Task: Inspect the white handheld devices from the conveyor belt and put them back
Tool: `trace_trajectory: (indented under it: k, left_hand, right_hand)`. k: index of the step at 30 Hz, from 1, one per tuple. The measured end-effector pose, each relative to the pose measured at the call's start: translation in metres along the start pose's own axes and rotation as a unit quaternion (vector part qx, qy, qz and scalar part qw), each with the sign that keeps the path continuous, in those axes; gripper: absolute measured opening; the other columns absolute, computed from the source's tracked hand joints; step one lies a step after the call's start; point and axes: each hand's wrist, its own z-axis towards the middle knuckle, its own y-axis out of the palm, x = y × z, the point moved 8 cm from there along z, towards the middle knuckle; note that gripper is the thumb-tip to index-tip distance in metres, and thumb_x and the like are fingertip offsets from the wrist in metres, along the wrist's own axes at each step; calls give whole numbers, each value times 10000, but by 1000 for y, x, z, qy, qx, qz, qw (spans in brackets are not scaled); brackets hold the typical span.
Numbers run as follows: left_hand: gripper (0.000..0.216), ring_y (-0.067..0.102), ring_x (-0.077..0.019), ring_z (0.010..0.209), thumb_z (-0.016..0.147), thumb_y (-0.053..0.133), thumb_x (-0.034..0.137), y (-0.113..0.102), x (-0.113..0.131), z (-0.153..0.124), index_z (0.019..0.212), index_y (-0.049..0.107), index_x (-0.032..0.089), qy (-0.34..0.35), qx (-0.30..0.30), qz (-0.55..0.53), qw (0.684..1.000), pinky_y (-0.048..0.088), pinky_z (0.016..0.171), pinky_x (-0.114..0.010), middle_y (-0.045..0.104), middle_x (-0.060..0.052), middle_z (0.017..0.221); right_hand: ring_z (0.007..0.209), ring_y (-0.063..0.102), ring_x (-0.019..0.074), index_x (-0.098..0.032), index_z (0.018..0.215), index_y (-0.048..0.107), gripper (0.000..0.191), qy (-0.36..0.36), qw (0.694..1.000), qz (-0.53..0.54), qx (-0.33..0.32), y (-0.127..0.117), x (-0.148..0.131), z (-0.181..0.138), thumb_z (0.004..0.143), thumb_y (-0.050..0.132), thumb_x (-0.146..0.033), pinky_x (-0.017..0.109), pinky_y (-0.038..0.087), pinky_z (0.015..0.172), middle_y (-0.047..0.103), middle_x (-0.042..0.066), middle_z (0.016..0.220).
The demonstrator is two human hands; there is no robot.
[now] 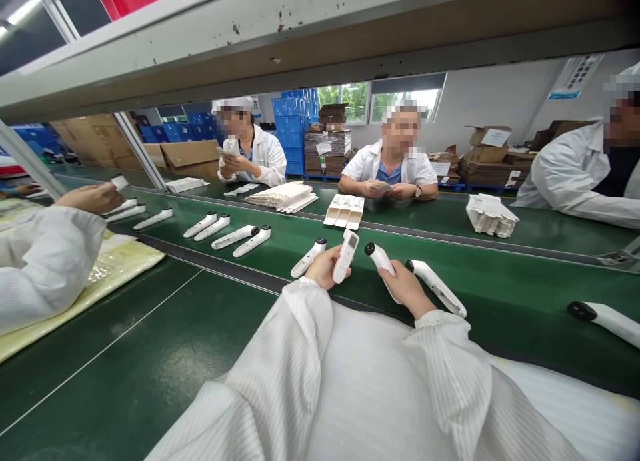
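My left hand (324,269) is closed around a white handheld thermometer (346,255), held tilted above the green belt with its small grey screen facing me. To the right, my right hand (406,286) grips a second white thermometer (384,263) by its body, the black sensor end pointing away to the upper left. Just beside that hand a further thermometer (436,286) lies on the belt, its handle side showing a long opening. Another thermometer (308,257) rests on the belt to the left of my left hand.
Several more thermometers (253,241) lie along the green conveyor belt (525,274). Across it are an open white box (344,211), flat cartons (283,197) and a carton stack (493,215). Co-workers in white coats sit opposite; a co-worker's arm (50,261) reaches in at left. A shelf (300,41) hangs overhead.
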Motion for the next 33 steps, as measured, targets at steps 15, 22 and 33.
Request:
trace_trajectory:
  k: [15,22,33]
  left_hand:
    - [170,590,-174,805,755,580,222,30,-11,-7,914,596,165,78,25,101,991,463,737,-289,614,-56,832]
    - [448,390,-328,1225,589,621,17,-21,29,-5,997,601,201,151,171,549,804,248,1028,-452,572,-137,1144]
    - [275,560,-146,617,829,357,201,5,-8,-1,942,581,91,-29,37,-29,998,293,393,-193,620,-117,809]
  right_hand:
    - [882,594,218,-217,997,611,413,-58,924,359,-114,21,-41,-18,680,653,-478,344,497,729,644,47,981]
    - [906,599,211,-229,926,644,337,-28,907,388,-162,21,-43,-26,737,604,-505,310,494,712,672,43,951]
    - [792,619,239,-206,880,603,235,21,995,81,-52,15,-4,-4,779,522,-402,375,464,737,671,80,875]
